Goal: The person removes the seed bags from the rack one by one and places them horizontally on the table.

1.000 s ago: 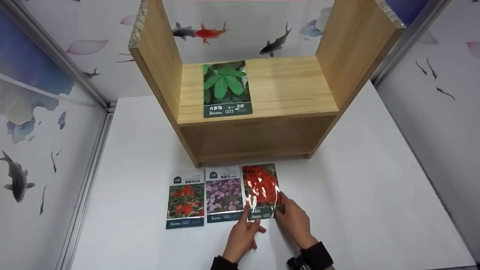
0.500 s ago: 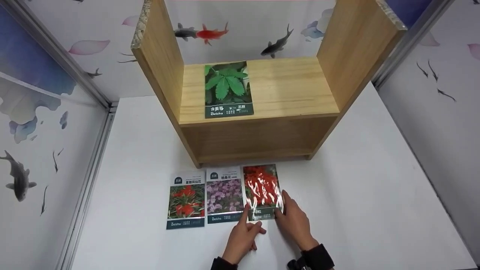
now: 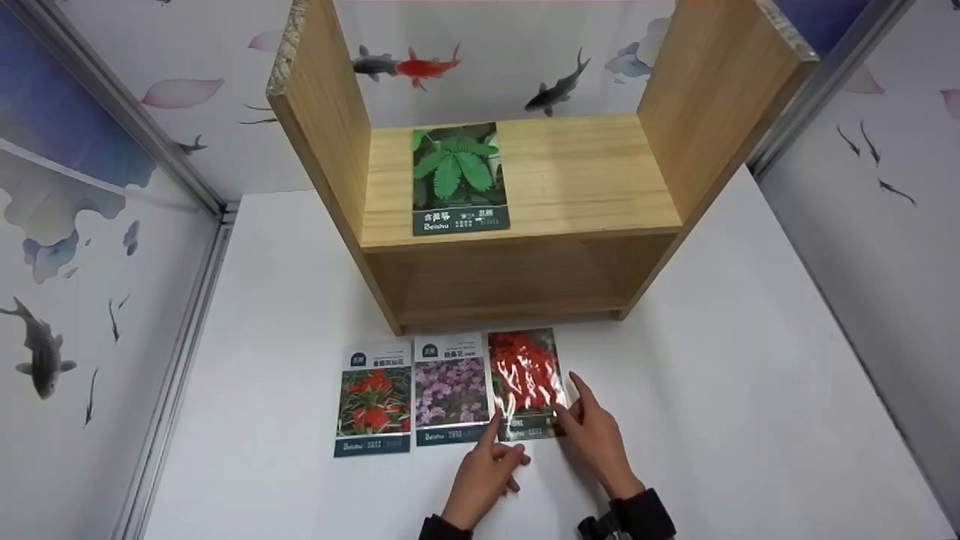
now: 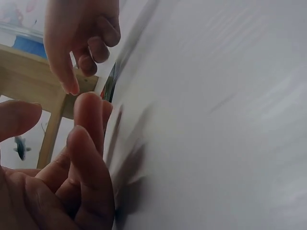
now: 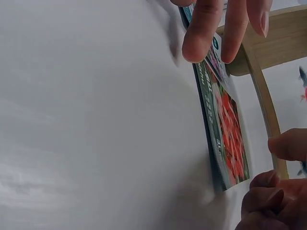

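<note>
A seed packet with red flowers (image 3: 525, 367) lies flat on the white table, rightmost of three in a row. At its lower left edge is my left hand (image 3: 480, 476), index finger straight and the other fingers loosely bent. My right hand (image 3: 596, 442) is at the lower right edge, thumb close to the packet and index finger straight and apart from it. In the right wrist view, a gap shows between the right-hand fingers (image 5: 261, 196) and the packet. To the left lie a purple-flower seed packet (image 3: 451, 390) and a red-and-green flower seed packet (image 3: 373, 401).
A wooden shelf unit (image 3: 517, 277) stands right behind the row, with tall side panels. On its upper board lies a green-leaf seed packet (image 3: 459, 176), left of the middle. White walls printed with fish enclose the table (image 3: 750, 420) on the sides and back.
My right index finger has straightened and moved off the right edge of the red-flower seed packet. The left hand and all the packets stay about where they were.
</note>
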`<state>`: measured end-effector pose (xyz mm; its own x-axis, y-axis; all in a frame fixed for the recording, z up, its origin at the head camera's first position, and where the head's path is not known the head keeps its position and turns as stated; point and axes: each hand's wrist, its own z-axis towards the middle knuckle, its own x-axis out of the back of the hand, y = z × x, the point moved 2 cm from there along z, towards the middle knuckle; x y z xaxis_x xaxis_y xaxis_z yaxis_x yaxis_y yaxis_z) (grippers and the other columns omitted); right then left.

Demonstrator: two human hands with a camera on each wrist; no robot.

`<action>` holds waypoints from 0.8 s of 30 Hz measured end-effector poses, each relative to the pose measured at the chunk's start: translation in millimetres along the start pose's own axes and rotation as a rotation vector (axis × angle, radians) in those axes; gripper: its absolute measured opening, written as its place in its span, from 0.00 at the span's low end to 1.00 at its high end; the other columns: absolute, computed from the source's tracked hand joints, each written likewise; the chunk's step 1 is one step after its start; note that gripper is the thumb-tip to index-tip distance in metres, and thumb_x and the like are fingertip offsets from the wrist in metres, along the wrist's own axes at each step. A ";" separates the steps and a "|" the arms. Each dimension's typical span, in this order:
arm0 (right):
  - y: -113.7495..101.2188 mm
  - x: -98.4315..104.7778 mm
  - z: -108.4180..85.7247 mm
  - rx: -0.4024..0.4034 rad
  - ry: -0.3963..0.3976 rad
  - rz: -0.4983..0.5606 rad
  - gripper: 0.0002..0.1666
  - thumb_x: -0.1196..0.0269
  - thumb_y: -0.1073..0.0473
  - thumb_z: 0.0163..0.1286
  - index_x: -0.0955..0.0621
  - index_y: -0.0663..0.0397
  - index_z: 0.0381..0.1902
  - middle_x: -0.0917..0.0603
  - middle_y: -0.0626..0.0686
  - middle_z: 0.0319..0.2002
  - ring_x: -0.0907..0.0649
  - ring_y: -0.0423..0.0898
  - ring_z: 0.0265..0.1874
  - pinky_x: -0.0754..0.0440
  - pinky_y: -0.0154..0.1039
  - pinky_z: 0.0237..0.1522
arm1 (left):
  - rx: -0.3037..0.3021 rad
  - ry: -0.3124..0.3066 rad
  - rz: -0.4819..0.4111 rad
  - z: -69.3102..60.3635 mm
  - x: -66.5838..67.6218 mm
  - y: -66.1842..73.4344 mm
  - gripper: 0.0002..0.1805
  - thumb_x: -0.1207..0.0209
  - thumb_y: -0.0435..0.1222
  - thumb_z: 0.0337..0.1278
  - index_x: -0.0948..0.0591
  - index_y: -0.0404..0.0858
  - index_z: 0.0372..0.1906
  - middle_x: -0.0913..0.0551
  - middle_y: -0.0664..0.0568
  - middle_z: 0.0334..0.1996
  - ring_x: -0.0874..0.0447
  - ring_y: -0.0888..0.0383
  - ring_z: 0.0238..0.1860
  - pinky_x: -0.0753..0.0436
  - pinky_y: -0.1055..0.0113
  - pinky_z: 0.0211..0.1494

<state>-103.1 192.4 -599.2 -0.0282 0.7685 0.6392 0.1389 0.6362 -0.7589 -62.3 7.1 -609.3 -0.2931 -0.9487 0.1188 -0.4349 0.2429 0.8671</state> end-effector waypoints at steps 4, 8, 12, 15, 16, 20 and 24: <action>-7.2 4.7 -0.3 0.021 0.027 0.074 0.34 0.41 0.51 0.62 0.37 0.45 0.65 0.27 0.43 0.20 0.30 0.40 0.17 0.33 0.34 0.21 | -0.005 0.016 -0.009 -2.6 5.5 2.6 0.36 0.48 0.48 0.58 0.48 0.48 0.69 0.18 0.56 0.30 0.22 0.56 0.20 0.25 0.64 0.22; -13.4 8.4 0.1 0.029 0.031 0.138 0.35 0.42 0.51 0.63 0.40 0.41 0.66 0.24 0.43 0.24 0.27 0.40 0.20 0.31 0.34 0.21 | -0.034 0.026 -0.028 -6.8 16.3 9.7 0.38 0.49 0.55 0.55 0.47 0.47 0.68 0.18 0.57 0.32 0.23 0.56 0.18 0.28 0.65 0.19; -19.6 13.0 1.3 0.034 0.045 0.202 0.37 0.42 0.47 0.62 0.42 0.38 0.67 0.22 0.44 0.31 0.23 0.40 0.25 0.28 0.36 0.22 | -0.080 0.037 -0.103 -20.0 36.5 34.1 0.41 0.49 0.55 0.55 0.48 0.41 0.69 0.18 0.53 0.36 0.23 0.51 0.19 0.27 0.66 0.20; -23.7 17.2 3.1 0.043 0.063 0.236 0.40 0.42 0.43 0.61 0.45 0.35 0.67 0.22 0.43 0.37 0.21 0.38 0.29 0.26 0.37 0.26 | -0.128 0.066 -0.153 -31.8 51.1 55.9 0.38 0.49 0.50 0.59 0.49 0.39 0.69 0.18 0.48 0.39 0.22 0.46 0.23 0.25 0.65 0.23; -25.1 18.8 3.8 0.051 0.069 0.250 0.40 0.42 0.43 0.61 0.46 0.35 0.68 0.23 0.43 0.39 0.21 0.38 0.30 0.25 0.37 0.27 | -0.148 0.081 -0.162 -34.8 55.0 61.4 0.38 0.50 0.49 0.60 0.50 0.39 0.69 0.19 0.48 0.39 0.22 0.45 0.24 0.25 0.65 0.24; -32.8 26.7 6.8 0.102 0.093 0.293 0.42 0.41 0.46 0.61 0.48 0.35 0.68 0.24 0.44 0.45 0.21 0.38 0.34 0.23 0.38 0.29 | -0.238 0.149 -0.178 -39.3 67.2 77.0 0.35 0.51 0.47 0.61 0.49 0.43 0.69 0.19 0.48 0.40 0.21 0.45 0.27 0.23 0.63 0.26; -45.6 36.7 11.2 0.149 0.093 0.331 0.41 0.41 0.46 0.61 0.48 0.32 0.68 0.26 0.45 0.49 0.21 0.38 0.37 0.22 0.37 0.29 | -0.345 0.211 -0.178 -34.5 76.4 84.0 0.32 0.52 0.45 0.62 0.48 0.49 0.69 0.20 0.50 0.42 0.20 0.47 0.29 0.25 0.66 0.23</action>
<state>-121.6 192.4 -542.5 0.0854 0.9291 0.3597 -0.0207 0.3626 -0.9317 -91.8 -52.0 -510.8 -0.0435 -0.9989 0.0177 -0.1428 0.0238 0.9895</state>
